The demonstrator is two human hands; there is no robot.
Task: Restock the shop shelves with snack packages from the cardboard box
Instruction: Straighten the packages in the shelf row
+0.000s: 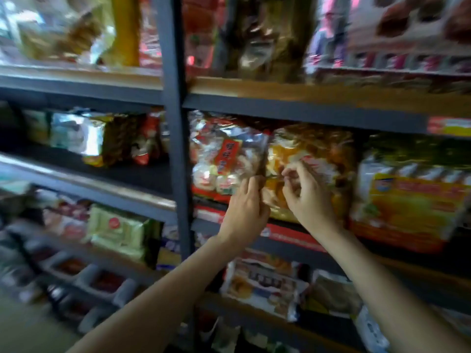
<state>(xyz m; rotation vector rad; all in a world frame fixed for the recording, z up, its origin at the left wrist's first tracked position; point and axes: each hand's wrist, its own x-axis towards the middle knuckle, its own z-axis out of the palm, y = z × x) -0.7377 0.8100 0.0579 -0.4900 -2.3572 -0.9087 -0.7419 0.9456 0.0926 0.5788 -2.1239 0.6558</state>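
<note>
Both my hands reach up to the middle shelf (305,112) right of the dark upright post. My left hand (246,208) lies against the lower right edge of a clear bag of white rice crackers with a red label (224,159), fingers fairly straight. My right hand (307,193) has curled fingers on the front of an orange and yellow snack bag (316,154) standing next to the cracker bag. The picture is blurred, so the exact grip is unclear. The cardboard box is out of view.
A large orange and yellow pack (407,205) stands right of the snack bag. Shelves above, below and left hold more packets, among them a green pack (117,230) and flat packs (265,281). Small bins (84,273) sit at lower left.
</note>
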